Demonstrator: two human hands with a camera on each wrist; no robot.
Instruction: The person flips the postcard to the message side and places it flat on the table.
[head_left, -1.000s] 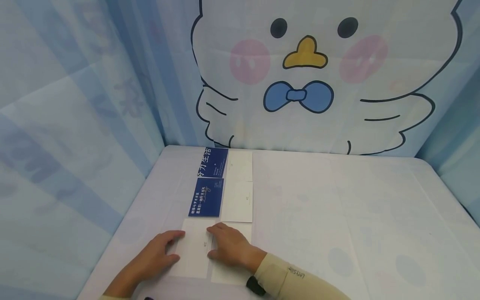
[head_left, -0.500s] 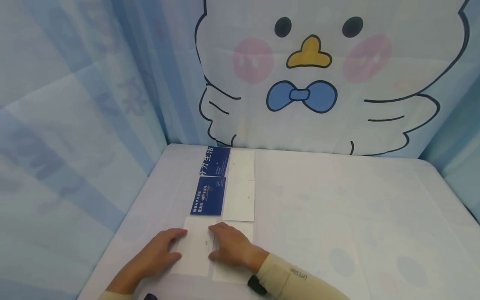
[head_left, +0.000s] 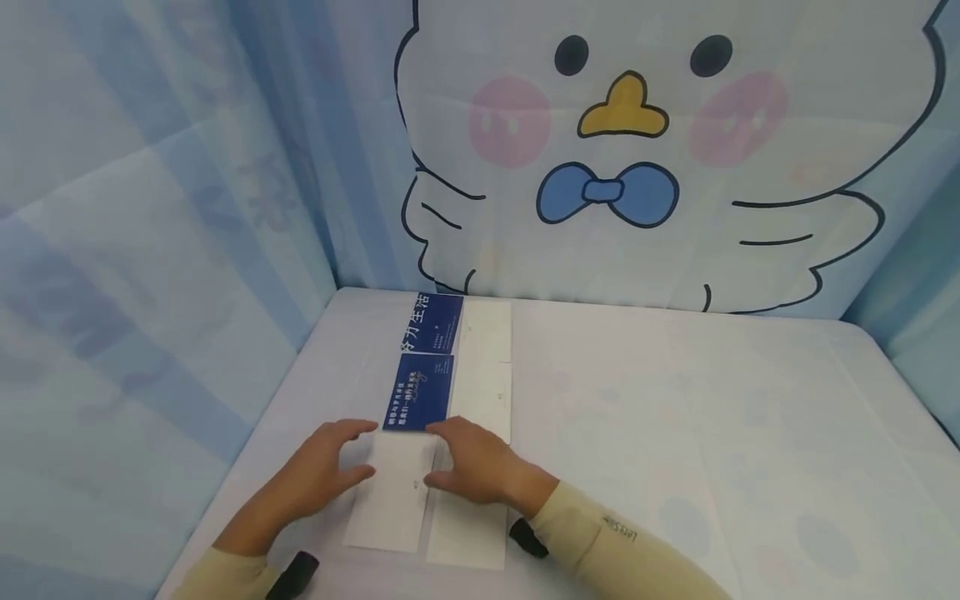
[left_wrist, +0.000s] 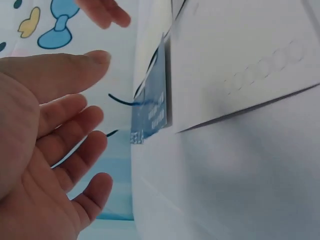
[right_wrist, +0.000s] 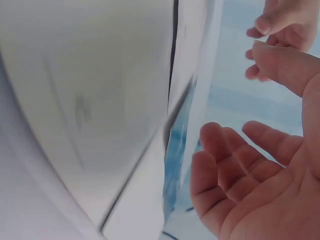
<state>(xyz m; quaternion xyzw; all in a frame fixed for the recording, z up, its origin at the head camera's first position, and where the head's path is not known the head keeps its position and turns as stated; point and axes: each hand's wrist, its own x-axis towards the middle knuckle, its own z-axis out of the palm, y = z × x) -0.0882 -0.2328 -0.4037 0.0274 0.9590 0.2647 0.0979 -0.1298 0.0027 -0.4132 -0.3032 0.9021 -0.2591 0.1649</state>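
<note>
- The left hand (head_left: pixel 318 471) and right hand (head_left: pixel 480 462) are hovering with relaxed, unclasped fingers.
- Between them, a white card (head_left: pixel 392 500) is lying on the table (head_left: pixel 675 433).
- Beyond it, two blue cards (head_left: pixel 417 390) are lying beside other white cards (head_left: pixel 485 385).

Both sleeves (head_left: pixel 637 554) are beige, the right one printed with small dark lettering (head_left: pixel 618 527) behind its cuff (head_left: pixel 557 512); a blunt black piece (head_left: pixel 294 575) shows near the bare left hand (head_left: pixel 311 471), a second black piece (head_left: pixel 528 538) near the bare right hand (head_left: pixel 480 461)
</note>
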